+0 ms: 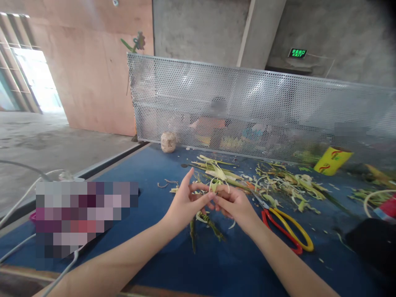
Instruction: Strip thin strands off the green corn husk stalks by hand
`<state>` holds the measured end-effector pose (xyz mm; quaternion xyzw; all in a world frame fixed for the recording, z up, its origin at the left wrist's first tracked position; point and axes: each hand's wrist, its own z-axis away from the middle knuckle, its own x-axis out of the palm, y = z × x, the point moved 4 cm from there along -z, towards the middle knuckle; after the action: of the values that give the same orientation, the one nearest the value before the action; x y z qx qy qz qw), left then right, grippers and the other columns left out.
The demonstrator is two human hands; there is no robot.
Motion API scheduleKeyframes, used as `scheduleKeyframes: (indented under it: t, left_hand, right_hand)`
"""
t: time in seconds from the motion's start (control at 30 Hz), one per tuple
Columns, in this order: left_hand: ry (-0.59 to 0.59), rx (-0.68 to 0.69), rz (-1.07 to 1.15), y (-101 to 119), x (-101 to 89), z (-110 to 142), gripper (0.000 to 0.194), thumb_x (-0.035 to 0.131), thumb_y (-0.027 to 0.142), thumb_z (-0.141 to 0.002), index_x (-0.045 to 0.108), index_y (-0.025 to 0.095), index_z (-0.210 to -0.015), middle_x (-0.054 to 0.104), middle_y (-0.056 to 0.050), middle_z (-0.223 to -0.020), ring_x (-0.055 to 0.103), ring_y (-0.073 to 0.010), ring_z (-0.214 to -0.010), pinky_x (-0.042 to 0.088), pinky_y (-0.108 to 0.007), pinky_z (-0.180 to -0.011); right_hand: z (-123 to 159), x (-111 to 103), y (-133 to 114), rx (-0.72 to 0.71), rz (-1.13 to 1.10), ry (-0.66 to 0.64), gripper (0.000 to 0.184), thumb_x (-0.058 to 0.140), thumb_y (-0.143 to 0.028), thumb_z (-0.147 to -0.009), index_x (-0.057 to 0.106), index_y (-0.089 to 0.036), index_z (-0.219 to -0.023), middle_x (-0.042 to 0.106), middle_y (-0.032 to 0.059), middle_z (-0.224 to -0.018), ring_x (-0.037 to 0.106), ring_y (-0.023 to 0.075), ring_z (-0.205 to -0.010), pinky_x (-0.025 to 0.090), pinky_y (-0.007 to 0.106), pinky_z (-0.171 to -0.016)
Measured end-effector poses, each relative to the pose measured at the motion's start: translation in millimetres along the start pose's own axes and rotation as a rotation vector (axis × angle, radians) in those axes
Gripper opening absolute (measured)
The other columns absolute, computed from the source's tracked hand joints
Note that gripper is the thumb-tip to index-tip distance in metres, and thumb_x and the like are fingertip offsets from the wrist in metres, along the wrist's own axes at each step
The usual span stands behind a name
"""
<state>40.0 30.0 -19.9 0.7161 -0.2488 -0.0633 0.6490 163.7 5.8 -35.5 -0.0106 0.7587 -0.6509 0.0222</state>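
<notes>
Above the blue tabletop, the fingers of my left hand (192, 196) and my right hand (233, 204) meet, both pinching a small bunch of pale green curled plant strips (217, 181). My left index finger points up while the thumb and other fingers close on the strips. How the strips are joined is too small to tell. Just below my hands lie green stalk pieces (213, 226). Right of my right hand rest scissors (280, 225) with one red and one yellow handle. Beyond my fingers lie long peeled leaf strips (216, 167).
A heap of peelings (287, 181) spreads along the right. A yellow roll (334, 161) stands near the perforated metal screen (192, 90) at the back. A whitish lump (168, 142) sits at the far left. Cables (66, 268) cross the left edge; a black object (371, 243) is at right.
</notes>
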Motion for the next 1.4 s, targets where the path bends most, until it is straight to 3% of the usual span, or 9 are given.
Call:
scheduleKeyframes:
  t: [0.17, 0.4, 0.57, 0.7, 0.9, 1.07, 1.27, 1.4]
  left_hand:
    - [0.072, -0.034, 0.017, 0, -2.7, 0, 0.08, 0.06, 0.018, -0.069, 0.011, 0.019, -0.133, 0.059, 0.0, -0.073, 0.057, -0.0117, -0.043, 0.043, -0.023, -0.04]
    - [0.114, -0.184, 0.117, -6, -1.5, 2, 0.063, 0.05, 0.026, -0.078, 0.016, 0.023, -0.131, 0.062, -0.003, -0.08, 0.061, -0.0148, -0.047, 0.047, -0.027, -0.043]
    - [0.046, -0.181, 0.12, -5, 3.4, 4, 0.08, 0.059, 0.024, -0.073, 0.007, 0.02, -0.134, 0.061, 0.0, -0.066, 0.063, -0.0186, -0.052, 0.045, -0.025, -0.04]
    - [-0.002, -0.205, 0.104, -6, 6.0, 6, 0.099, 0.068, 0.016, -0.064, -0.002, 0.017, -0.135, 0.064, -0.001, -0.065, 0.065, -0.0198, -0.057, 0.041, -0.02, -0.037]
    - [0.002, -0.228, 0.131, -7, 4.7, 6, 0.097, 0.066, 0.016, -0.066, -0.001, 0.014, -0.135, 0.066, -0.007, -0.074, 0.063, -0.0167, -0.053, 0.038, -0.019, -0.037]
    - [-0.011, -0.209, 0.133, -4, 7.3, 7, 0.085, 0.061, 0.018, -0.07, 0.007, 0.013, -0.135, 0.06, 0.0, -0.06, 0.059, -0.0149, -0.046, 0.036, -0.02, -0.035]
    - [-0.101, -0.157, 0.158, -2, 10.4, 7, 0.092, 0.066, 0.011, -0.063, 0.007, 0.015, -0.134, 0.058, 0.002, -0.061, 0.061, -0.0185, -0.056, 0.042, -0.022, -0.035]
    - [-0.102, -0.149, 0.117, -3, 8.9, 6, 0.093, 0.068, 0.014, -0.063, 0.008, 0.018, -0.134, 0.058, 0.002, -0.061, 0.06, -0.0168, -0.055, 0.044, -0.021, -0.036]
  right_hand:
    - [-1, 3, 5, 0.024, 0.064, -0.031, 0.026, 0.06, -0.039, -0.069, 0.06, -0.016, -0.08, 0.053, -0.0042, -0.048, 0.03, 0.0016, -0.028, 0.019, 0.017, -0.028]
    - [1, 2, 4, 0.043, 0.108, 0.047, 0.026, 0.06, -0.042, -0.067, 0.059, -0.016, -0.071, 0.048, -0.0061, -0.044, 0.031, 0.0028, -0.026, 0.021, 0.018, -0.028]
    - [0, -4, 7, 0.076, 0.106, 0.101, 0.033, 0.056, -0.047, -0.069, 0.063, -0.015, -0.066, 0.045, -0.0043, -0.041, 0.037, 0.0059, -0.032, 0.025, 0.02, -0.034]
    - [-2, -9, 8, 0.004, 0.106, 0.171, 0.026, 0.063, -0.041, -0.065, 0.064, -0.015, -0.061, 0.051, -0.0009, -0.051, 0.044, 0.0096, -0.047, 0.033, 0.022, -0.045]
    - [0, -12, 2, -0.13, 0.089, 0.32, 0.019, 0.067, -0.034, -0.062, 0.062, -0.017, -0.059, 0.054, 0.0002, -0.062, 0.046, 0.0119, -0.059, 0.036, 0.024, -0.055]
    - [1, -5, 4, -0.05, -0.106, 0.247, 0.022, 0.071, -0.034, -0.057, 0.063, -0.017, -0.068, 0.057, 0.0004, -0.063, 0.048, 0.0122, -0.059, 0.037, 0.024, -0.054]
    - [2, 0, 3, -0.014, -0.22, 0.184, 0.025, 0.072, -0.033, -0.057, 0.054, -0.016, -0.054, 0.05, -0.0041, -0.05, 0.044, 0.0086, -0.047, 0.034, 0.023, -0.05]
    - [4, 0, 2, 0.001, -0.237, 0.18, 0.024, 0.069, -0.035, -0.061, 0.054, -0.017, -0.054, 0.052, -0.0025, -0.055, 0.043, 0.0086, -0.048, 0.034, 0.023, -0.05]
